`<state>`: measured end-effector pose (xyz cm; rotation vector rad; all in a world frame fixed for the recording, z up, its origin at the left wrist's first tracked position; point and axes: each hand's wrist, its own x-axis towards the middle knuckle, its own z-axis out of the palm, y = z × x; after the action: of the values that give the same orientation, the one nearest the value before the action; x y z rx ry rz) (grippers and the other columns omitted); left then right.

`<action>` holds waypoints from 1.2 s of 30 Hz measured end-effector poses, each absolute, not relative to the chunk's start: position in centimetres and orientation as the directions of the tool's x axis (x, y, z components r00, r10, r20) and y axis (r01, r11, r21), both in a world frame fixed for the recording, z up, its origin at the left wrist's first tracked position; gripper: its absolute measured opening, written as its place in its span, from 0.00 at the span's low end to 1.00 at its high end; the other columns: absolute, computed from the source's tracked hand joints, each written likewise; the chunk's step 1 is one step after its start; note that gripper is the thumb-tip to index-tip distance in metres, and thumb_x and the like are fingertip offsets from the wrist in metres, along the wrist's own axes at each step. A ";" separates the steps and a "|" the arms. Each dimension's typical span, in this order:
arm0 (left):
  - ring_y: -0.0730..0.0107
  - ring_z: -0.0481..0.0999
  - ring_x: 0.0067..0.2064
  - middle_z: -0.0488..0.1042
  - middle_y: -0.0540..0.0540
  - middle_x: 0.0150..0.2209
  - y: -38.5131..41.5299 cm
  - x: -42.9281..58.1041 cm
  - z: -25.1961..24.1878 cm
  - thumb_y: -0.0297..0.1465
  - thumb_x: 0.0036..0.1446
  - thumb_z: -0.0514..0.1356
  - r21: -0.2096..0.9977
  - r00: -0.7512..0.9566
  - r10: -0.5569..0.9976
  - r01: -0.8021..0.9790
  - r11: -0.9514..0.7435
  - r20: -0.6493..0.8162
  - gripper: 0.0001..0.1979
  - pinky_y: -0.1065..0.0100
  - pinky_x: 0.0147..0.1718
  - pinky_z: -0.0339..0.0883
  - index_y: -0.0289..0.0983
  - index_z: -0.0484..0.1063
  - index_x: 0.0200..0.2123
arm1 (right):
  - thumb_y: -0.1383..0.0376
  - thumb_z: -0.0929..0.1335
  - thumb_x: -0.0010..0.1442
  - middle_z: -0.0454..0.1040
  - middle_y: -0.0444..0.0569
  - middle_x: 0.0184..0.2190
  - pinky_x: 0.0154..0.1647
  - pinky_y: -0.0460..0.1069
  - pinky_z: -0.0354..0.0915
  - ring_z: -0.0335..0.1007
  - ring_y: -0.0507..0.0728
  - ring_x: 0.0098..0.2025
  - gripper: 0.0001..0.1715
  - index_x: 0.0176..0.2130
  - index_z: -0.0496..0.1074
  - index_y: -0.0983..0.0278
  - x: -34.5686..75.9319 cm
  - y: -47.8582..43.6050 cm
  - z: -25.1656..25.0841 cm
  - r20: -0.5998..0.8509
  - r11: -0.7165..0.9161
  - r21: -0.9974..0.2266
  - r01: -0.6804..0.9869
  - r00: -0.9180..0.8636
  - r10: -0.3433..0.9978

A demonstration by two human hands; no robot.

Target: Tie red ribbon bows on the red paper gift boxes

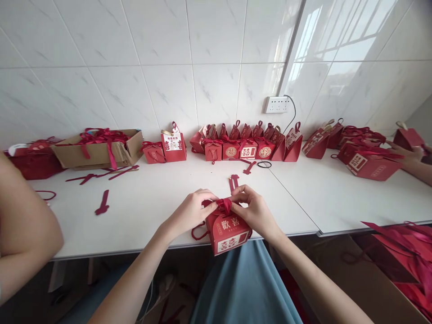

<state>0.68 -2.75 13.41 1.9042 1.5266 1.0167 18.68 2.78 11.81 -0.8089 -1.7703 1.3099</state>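
While left hand (pixel 191 211), right hand (pixel 254 211) pinch ribbon (pixel 224 204), box (pixel 229 231) marked 歡喜

I see a white marbled tile wall (pixel 162 49) behind a long white desk (pixel 148 211). A white power strip (pixel 276 104) hangs on the wall, and a bright window reflection (pixel 337 31) lies across the right-hand tiles.

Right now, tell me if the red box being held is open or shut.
Shut. The red box is closed on top under a red ribbon knot, which the left hand and right hand pinch.
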 end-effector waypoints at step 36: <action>0.63 0.70 0.44 0.71 0.44 0.41 -2.9 3.9 11.5 0.39 0.58 0.54 0.965 -0.102 0.981 0.221 -0.137 0.163 0.17 0.68 0.43 0.61 0.35 0.74 0.25 | 0.68 0.67 0.61 0.70 0.51 0.36 0.38 0.52 0.69 0.70 0.56 0.38 0.04 0.36 0.72 0.62 20.6 1.7 10.9 0.719 0.884 -0.405 0.235 -0.515 0.467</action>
<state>3.89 -2.95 11.48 1.4254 1.3840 1.3039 20.61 1.66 10.87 -0.5042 -2.1297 0.3195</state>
